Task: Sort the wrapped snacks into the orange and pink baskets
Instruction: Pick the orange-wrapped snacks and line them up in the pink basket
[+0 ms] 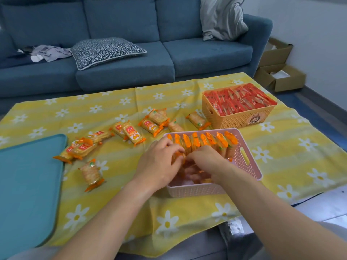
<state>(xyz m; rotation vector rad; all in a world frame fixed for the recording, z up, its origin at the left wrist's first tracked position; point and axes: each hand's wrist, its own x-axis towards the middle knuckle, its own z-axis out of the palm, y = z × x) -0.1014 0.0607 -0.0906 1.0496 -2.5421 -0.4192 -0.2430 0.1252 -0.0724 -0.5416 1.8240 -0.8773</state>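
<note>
The pink basket point(246, 158) sits near the table's front and holds a row of orange-wrapped cracker packs point(202, 141) standing on edge. My left hand point(159, 162) and my right hand point(206, 160) are both inside its near half, fingers closed together on one cracker pack point(178, 156) at the end of that row. The orange basket point(234, 117) stands behind it to the right, filled with red-wrapped snacks point(238, 100). Several loose orange cracker packs point(131, 133) lie scattered on the yellow cloth to the left.
A teal tray point(28, 181) lies at the left edge of the table. The yellow flowered cloth point(281, 162) covers the table. A blue sofa point(122, 72) with cushions runs behind. Cardboard boxes point(277, 76) sit on the floor at the right.
</note>
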